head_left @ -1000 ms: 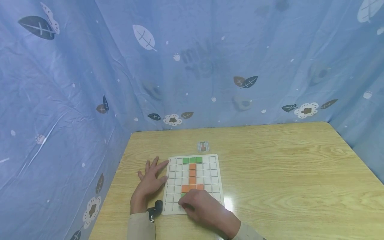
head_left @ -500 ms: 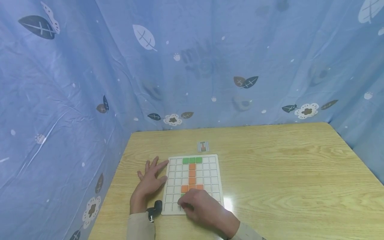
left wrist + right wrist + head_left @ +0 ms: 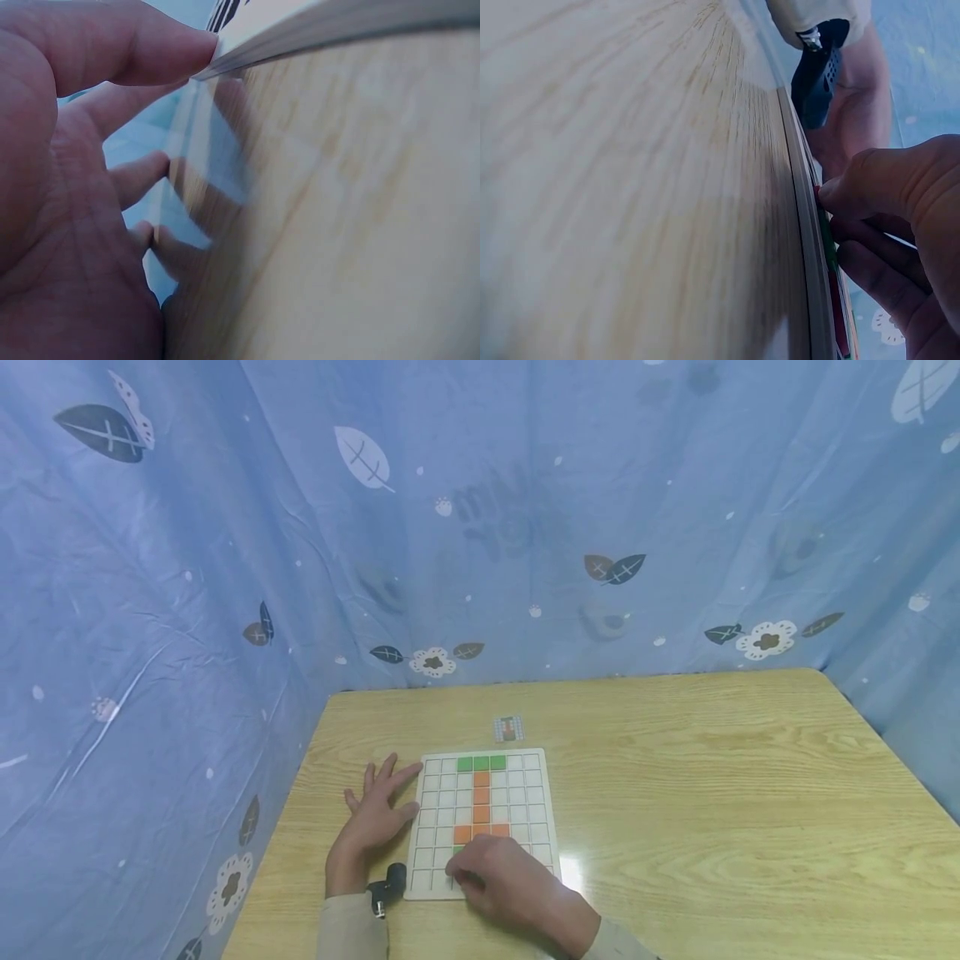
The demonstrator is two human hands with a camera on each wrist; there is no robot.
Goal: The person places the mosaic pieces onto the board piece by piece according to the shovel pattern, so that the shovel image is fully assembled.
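A white grid board (image 3: 531, 793) lies on the wooden table in the head view. Green tiles (image 3: 482, 763) line its far row, and orange tiles (image 3: 482, 796) run down the middle. My left hand (image 3: 375, 814) rests by the left edge with fingers spread; its thumb tip touches the board's side in the left wrist view. Over the near rows, my right hand (image 3: 510, 881) has curled fingers and covers several squares. Seen from the right wrist, its thumb and fingers pinch at a red tile (image 3: 817, 192) close to the near edge, with a green tile (image 3: 827, 240) beside it.
A small pattern card (image 3: 508, 728) lies just beyond the board's far edge. The wooden table (image 3: 712, 793) extends to the right. Blue patterned curtain (image 3: 525, 527) encloses the back and sides. A black wrist device (image 3: 390, 885) sits at my left wrist.
Both hands and the board hold their places. Only the head view tilts very slightly, so everything sits a little lower in it.
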